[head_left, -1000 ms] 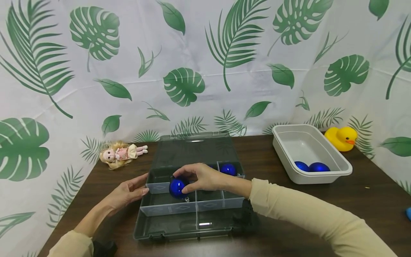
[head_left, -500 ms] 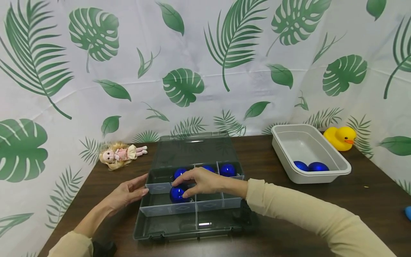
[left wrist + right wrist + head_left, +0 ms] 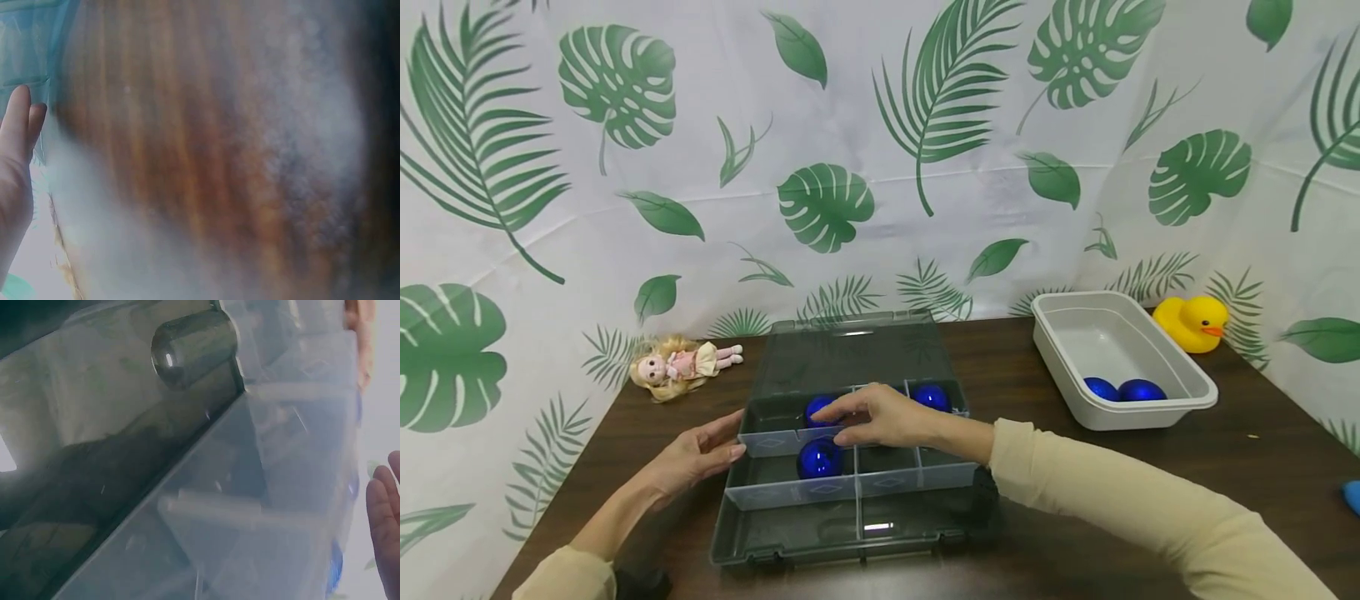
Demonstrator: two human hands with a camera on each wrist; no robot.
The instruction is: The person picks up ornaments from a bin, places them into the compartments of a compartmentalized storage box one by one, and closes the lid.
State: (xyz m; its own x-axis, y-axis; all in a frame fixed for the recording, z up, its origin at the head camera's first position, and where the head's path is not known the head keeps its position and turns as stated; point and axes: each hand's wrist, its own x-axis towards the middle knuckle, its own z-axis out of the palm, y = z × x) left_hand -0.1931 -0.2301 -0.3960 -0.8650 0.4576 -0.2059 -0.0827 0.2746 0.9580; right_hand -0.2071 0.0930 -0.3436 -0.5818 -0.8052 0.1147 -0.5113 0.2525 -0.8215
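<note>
Your left hand (image 3: 696, 457): relaxed, at the box (image 3: 786, 533)'s left side | your right hand (image 3: 880, 418): fingers apart, gripping nothing, by the near ball (image 3: 820, 459) | ball: middle row, left compartment | risk: brushing it while lifting away could roll it against a divider (image 3: 790, 493)

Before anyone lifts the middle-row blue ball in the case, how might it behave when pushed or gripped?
Being round, the ball would likely roll, though the divider in front should check it. Its glossy shine suggests it may feel slippery to grip.
</note>
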